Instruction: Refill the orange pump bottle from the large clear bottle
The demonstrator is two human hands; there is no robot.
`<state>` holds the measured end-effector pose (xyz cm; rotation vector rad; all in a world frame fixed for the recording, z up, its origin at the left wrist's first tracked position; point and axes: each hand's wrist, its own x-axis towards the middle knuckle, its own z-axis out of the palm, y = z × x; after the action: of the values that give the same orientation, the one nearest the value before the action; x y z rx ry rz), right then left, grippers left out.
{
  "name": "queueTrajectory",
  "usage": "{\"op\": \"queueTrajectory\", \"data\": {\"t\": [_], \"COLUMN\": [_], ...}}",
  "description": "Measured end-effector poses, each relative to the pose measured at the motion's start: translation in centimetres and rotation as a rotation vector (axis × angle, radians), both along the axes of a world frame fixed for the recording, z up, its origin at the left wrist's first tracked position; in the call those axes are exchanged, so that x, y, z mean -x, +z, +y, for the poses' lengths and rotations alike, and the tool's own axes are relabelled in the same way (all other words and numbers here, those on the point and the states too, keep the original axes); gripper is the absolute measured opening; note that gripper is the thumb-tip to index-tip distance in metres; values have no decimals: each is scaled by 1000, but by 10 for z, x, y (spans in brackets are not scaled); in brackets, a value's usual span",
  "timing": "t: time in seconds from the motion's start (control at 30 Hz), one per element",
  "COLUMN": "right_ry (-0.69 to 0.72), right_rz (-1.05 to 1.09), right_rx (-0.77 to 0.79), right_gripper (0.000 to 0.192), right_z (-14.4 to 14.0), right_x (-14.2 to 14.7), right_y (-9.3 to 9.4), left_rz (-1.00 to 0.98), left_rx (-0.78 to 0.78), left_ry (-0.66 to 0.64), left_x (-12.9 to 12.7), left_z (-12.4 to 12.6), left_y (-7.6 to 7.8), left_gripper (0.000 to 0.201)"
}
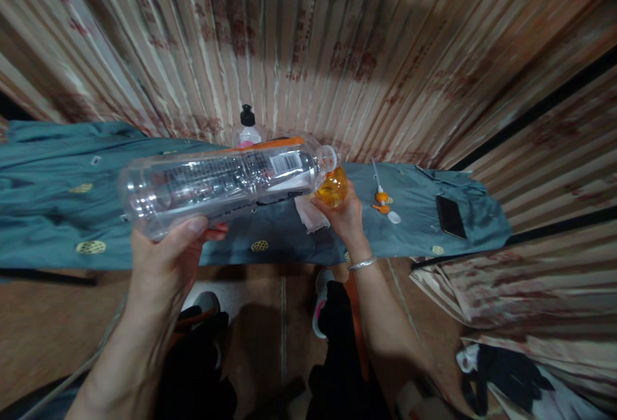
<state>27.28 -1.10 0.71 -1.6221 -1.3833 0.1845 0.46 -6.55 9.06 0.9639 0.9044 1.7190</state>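
My left hand (176, 246) grips the base end of a large clear plastic bottle (222, 182) with an orange-edged label. It lies nearly level in the air, its open mouth pointing right. My right hand (344, 214) is wrapped round a small bottle of amber liquid (332, 187), just below and beside that mouth. Whether liquid runs between the two cannot be told. On the cloth to the right lies an orange pump top (382, 200) with a thin clear tube. Beside it is a small clear round cap (394, 217).
A green-blue cloth (231, 250) with yellow patterns covers the narrow table. A black-capped bottle (248, 128) stands behind the large one. A pale folded tissue (312, 216) lies near my right hand, and a black phone (450, 216) at the right. A pleated curtain (289, 41) hangs behind.
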Motion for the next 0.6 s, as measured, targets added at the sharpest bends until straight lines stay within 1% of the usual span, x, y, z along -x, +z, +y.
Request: {"op": "queueTrajectory", "data": {"t": [0.1, 0.23, 0.43, 0.6], "right_ry": [-2, 2, -2, -8], "right_rz": [-5, -16, -19, -24], "right_rx": [-8, -19, 5, 10], "right_gripper": [74, 74, 75, 75], "right_z": [0, -1, -1, 0], "right_x": [0, 0, 0, 1], "right_y": [1, 1, 2, 1], "left_rz": [6, 2, 0, -1], "left_rx": [14, 15, 14, 29], "left_ry": [5, 9, 3, -2], "left_x": [0, 0, 1, 1], "left_z": [0, 0, 1, 2], "left_y": [0, -1, -2, -2], "left_gripper": [13, 14, 11, 15]}}
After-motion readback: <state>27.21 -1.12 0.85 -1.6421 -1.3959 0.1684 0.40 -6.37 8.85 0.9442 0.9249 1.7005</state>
